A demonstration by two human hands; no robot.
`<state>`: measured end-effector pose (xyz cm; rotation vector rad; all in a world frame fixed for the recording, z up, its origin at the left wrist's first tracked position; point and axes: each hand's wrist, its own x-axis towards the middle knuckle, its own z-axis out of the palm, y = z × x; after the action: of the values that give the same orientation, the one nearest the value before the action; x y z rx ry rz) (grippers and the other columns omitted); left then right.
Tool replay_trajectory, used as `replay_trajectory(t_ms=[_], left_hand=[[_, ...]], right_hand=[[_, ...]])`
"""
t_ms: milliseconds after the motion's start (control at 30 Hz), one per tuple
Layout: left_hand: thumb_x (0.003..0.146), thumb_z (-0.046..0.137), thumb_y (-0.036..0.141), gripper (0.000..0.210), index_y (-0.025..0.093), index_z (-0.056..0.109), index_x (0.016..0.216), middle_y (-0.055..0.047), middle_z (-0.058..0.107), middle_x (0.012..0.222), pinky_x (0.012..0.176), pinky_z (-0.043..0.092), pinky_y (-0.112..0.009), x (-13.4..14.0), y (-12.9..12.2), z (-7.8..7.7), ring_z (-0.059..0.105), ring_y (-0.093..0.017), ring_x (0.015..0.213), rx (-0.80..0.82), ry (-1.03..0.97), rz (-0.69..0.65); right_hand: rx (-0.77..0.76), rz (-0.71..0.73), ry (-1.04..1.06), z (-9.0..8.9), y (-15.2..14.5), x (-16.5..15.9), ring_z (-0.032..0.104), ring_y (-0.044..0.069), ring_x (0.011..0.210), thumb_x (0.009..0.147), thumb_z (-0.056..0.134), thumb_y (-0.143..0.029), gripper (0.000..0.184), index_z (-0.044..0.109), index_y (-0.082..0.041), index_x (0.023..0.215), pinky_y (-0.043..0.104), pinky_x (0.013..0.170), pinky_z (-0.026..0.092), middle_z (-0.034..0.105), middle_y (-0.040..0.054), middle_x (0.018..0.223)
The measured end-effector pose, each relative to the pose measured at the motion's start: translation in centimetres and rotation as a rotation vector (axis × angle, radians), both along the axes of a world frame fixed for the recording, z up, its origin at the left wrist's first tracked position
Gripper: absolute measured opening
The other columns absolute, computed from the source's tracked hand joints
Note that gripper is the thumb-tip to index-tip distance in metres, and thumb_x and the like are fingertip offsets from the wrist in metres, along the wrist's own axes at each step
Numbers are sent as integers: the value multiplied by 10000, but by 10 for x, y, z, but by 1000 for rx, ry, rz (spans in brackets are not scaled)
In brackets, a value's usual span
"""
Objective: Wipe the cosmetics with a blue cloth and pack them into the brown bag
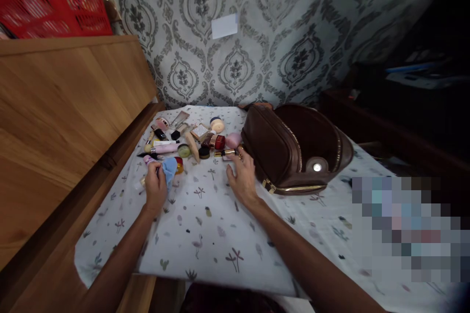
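Note:
My left hand [156,187] is closed around a light blue cloth [169,170] at the near left of the cosmetics. Beside the cloth, a small amber and red container [179,165] shows in part. My right hand [244,177] has its fingers apart, palm down, just beside a dark tube with gold ends [224,153]. Its fingertips reach close to the tube; I cannot tell whether they touch it. A pink makeup sponge [232,140] lies just beyond. To the right stands a brown cosmetic bag [270,144], unzipped, with its lid folded back.
Several cosmetics lie in a cluster, among them a pink tube [165,148], a green round jar [184,150], a glittery square compact [200,131] and a cream jar [217,124]. A wooden cabinet [73,107] borders the left. The patterned wall [235,68] rises behind the printed tablecloth [205,225].

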<state>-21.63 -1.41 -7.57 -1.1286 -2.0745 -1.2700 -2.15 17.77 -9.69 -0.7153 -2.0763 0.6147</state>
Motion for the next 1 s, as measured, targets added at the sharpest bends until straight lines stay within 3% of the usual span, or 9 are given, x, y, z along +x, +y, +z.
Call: replay_trajectory(t_ms=[100,167,433,567,667,1000], left_hand=[[1029,337,335,158,242,463,1041,-30,577,937,779,496,-303,-4,1,-2,592,-186,840,74,-59,18],[1035,326,352,196,237,465,1109,-48,593,1017,837,499,-304,-7,2,-3,607,-188,916,89,-81,18],[1014,376,345,350,188,585,1246,-110,593,1119,995,472,-422,-2,5,-5,589,-249,1058,-113,-50,-69],[962,526,417,510,196,478,1419,-158,500,1333,1096,410,-526,4,11,-10,492,-319,1267,-271,24,-107],[964,531,423,610,210,349,1506,-173,425,1462,1130,381,-557,2,13,-13,417,-337,1368,-408,90,-157],[917,504,148,476,237,462,1383,-112,512,1333,1112,433,-497,6,8,-10,504,-272,1267,-356,167,-318]], right_hand=[[-35,-80,-89,-6,8,0,316,395,1440,856,535,-181,424,603,-144,1272,603,1141,326,296,207,1562],[-54,-62,-123,-10,11,-1,306,386,1457,838,543,-163,464,586,-145,1300,582,1157,330,271,197,1581],[-49,-27,-143,-16,20,0,481,319,1351,853,501,-172,446,636,-149,1278,488,1168,387,447,158,1490],[-12,10,-77,-18,19,-1,488,343,1324,862,487,-192,390,676,-102,1192,509,1137,416,474,201,1445],[15,53,-45,-17,18,-1,521,331,1266,858,506,-198,351,699,-136,1145,516,1104,440,517,172,1400],[63,325,-40,-3,0,-2,639,264,1075,849,561,-169,236,737,-217,998,464,980,478,742,71,1055]])
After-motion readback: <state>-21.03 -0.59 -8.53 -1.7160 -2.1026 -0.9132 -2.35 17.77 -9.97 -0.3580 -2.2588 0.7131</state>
